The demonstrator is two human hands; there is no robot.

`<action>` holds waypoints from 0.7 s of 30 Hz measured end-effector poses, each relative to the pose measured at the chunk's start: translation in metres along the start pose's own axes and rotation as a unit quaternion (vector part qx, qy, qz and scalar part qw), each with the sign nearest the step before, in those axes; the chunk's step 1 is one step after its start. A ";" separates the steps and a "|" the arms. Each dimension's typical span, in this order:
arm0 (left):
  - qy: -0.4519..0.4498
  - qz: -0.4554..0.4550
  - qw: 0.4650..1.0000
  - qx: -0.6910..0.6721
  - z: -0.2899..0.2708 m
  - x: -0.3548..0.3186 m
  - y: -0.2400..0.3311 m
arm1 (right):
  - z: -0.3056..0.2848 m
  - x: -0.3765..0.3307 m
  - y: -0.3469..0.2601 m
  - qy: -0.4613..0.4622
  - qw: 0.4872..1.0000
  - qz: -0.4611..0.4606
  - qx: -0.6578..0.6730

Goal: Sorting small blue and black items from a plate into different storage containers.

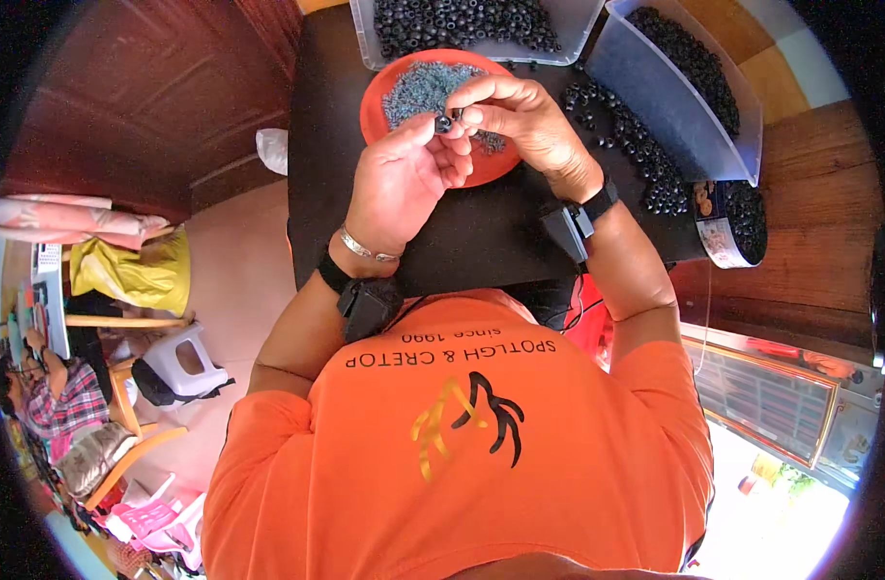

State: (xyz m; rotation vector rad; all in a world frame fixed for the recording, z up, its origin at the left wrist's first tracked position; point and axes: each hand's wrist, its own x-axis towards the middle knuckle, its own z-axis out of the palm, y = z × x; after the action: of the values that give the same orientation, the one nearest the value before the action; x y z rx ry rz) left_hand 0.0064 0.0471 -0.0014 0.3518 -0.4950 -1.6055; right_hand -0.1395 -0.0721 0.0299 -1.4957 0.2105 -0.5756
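Observation:
My left hand pinches a small round black part with a shiny rim between thumb and fingertips, palm turned up. Right beside it, my right hand has thumb and forefinger closed on something small and dark, too small to name. The fingertips of both hands almost meet. Below them on the dark table stands a red round plate, heaped with tiny grey-blue pieces whose kind I cannot make out. My hands cover part of the plate.
Behind the plate is a clear bin of black ring-like parts. A second bin stands tilted at the right, with loose black parts spilled along it. A round tub sits at the table's right edge. Far left, a person sits near chairs.

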 end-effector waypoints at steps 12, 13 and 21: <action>0.058 0.017 0.998 0.029 -0.002 -0.001 -0.002 | 0.003 -0.002 0.000 0.054 0.997 -0.048 -0.040; 0.068 0.016 0.997 0.030 -0.001 -0.001 -0.002 | 0.006 -0.002 -0.001 0.060 0.995 -0.060 -0.049; 0.087 0.019 0.995 0.034 -0.003 0.000 -0.006 | 0.016 -0.004 -0.003 0.078 0.951 -0.152 -0.256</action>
State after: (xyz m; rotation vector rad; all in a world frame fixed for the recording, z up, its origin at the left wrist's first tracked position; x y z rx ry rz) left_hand 0.0032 0.0470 -0.0071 0.5255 -0.4211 -1.5078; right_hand -0.1362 -0.0561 0.0336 -2.0063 0.2679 -0.9398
